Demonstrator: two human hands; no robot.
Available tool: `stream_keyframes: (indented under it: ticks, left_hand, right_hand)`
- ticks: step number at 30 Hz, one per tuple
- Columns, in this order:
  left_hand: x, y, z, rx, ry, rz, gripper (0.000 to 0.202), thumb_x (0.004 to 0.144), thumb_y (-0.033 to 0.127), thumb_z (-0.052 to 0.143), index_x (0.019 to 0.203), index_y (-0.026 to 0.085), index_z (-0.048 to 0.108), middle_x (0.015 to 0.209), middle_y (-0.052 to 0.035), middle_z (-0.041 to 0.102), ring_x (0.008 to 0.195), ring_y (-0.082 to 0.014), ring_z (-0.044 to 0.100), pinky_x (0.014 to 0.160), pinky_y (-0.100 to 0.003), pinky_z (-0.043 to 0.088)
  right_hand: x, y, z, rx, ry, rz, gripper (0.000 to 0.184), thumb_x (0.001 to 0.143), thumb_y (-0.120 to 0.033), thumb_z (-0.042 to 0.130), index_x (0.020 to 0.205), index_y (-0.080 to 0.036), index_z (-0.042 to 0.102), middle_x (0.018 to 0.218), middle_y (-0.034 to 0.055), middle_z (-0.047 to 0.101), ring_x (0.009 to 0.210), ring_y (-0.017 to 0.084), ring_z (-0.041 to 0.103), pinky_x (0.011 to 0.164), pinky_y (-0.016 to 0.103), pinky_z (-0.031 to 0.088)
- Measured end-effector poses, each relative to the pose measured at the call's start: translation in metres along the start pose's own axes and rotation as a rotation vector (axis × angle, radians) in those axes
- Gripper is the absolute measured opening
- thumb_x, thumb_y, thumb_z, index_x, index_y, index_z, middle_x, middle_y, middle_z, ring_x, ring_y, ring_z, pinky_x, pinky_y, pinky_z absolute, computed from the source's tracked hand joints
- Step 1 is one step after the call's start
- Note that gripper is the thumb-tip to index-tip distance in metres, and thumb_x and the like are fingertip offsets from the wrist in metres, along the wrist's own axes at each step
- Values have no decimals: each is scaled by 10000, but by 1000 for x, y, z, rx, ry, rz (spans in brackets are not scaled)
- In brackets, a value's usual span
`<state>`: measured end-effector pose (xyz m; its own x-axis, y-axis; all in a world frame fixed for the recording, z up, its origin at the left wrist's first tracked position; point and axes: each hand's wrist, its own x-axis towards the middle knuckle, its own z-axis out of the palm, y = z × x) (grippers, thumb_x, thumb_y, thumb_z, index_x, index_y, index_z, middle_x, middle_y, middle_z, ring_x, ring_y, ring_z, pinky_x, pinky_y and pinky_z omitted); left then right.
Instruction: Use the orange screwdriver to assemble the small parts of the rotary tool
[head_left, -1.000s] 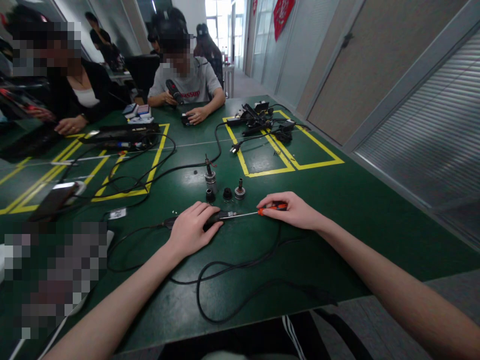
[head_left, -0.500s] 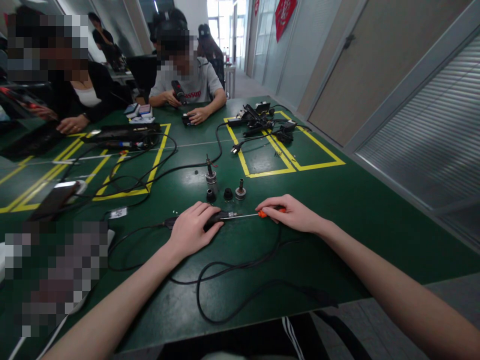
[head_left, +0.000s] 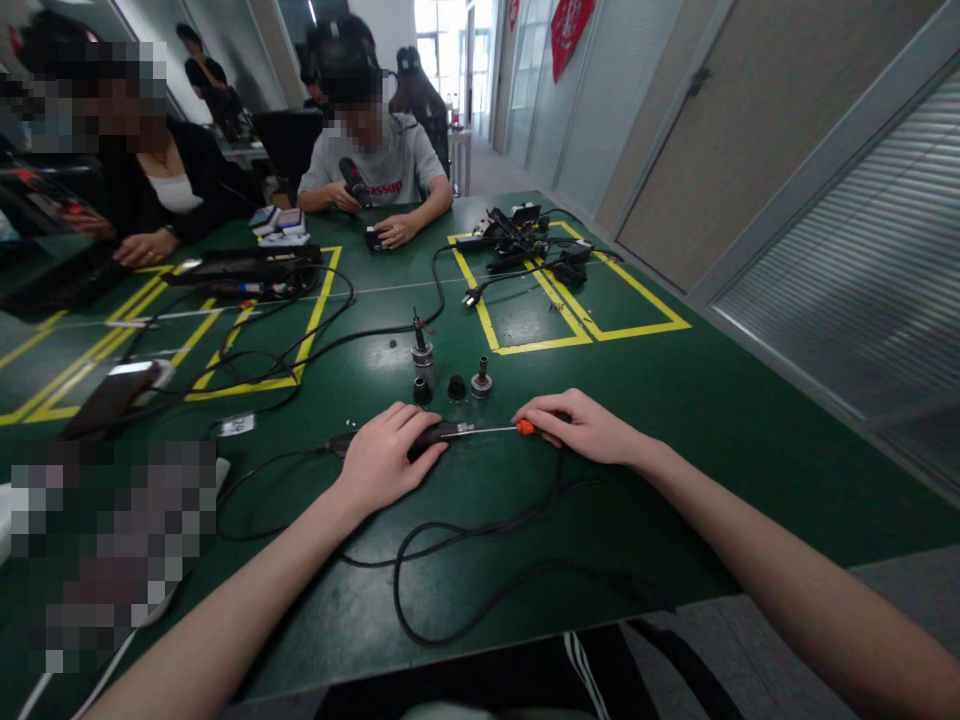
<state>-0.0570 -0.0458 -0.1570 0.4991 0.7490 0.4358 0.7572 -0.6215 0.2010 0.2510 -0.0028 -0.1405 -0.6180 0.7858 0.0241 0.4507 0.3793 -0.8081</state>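
My left hand is closed over a slim black tool housing that lies on the green table, a cable leaving its left end. Between the fingers of my right hand is the orange and black handle of a screwdriver. Its thin metal shaft points left, and the tip meets the right end of the housing; the exact contact is too small to make out. Just beyond my hands stand a metal motor with a shaft, two small black caps and a round metal part with a stem.
A black cord loops across the near table. Yellow tape outlines areas farther back, with a heap of black devices and cables. A phone-like object lies at left. Two people sit across, one holding a black tool.
My right fingers have shifted slightly around the screwdriver handle, and less of its orange shows. My left hand and the housing stay in place.
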Motion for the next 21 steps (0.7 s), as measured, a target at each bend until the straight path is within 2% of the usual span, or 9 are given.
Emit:
stream_keyframes:
  ticks: [2, 5, 8, 13, 17, 21]
  left_hand:
    - [0, 0, 0, -2, -2, -3, 214, 977, 341, 623, 1115, 192, 689, 969, -66, 736, 903, -216, 679, 775, -340, 576]
    - [0, -1, 0, -6, -4, -5, 219, 980, 349, 617, 1114, 193, 692, 978, -68, 740, 903, -214, 679, 785, -345, 579]
    - [0, -1, 1, -6, -7, -5, 217, 982, 349, 617, 1116, 194, 688, 988, -67, 747, 909, -215, 680, 780, -347, 576]
    - [0, -1, 1, 2, -10, 4, 214, 982, 348, 618, 1115, 191, 680, 989, -65, 752, 908, -214, 681, 777, -347, 574]
    - [0, -1, 0, 5, -4, 10, 218, 980, 347, 624, 1118, 186, 680, 986, -65, 749, 910, -219, 683, 779, -350, 578]
    - [0, 1, -1, 7, -1, 16, 208, 975, 331, 637, 1110, 178, 677, 985, -61, 748, 916, -229, 688, 764, -355, 576]
  right_hand:
    - [0, 0, 0, -19, 7, -6, 476, 1031, -521, 490, 988, -157, 795, 655, 11, 647, 562, 132, 540, 563, 263, 400]
    - [-1, 0, 0, -7, 35, -14, 404, 999, -482, 554, 1058, -156, 786, 795, 45, 722, 601, 134, 556, 566, 261, 407]
    - [-2, 1, 0, 31, 41, 2, 361, 979, -431, 582, 1119, -157, 770, 770, 34, 714, 597, 133, 559, 579, 262, 425]
    - [-3, 3, -1, 71, 84, 5, 350, 930, -432, 646, 1091, -152, 781, 701, 10, 652, 613, 138, 551, 616, 275, 440]
    - [-2, 4, 0, 107, 96, 12, 351, 888, -472, 707, 1056, -173, 784, 784, 27, 656, 673, 155, 577, 620, 282, 457]
    - [-2, 3, 0, 120, 97, -25, 304, 863, -422, 732, 1037, -177, 779, 835, 33, 652, 740, 168, 611, 695, 303, 494]
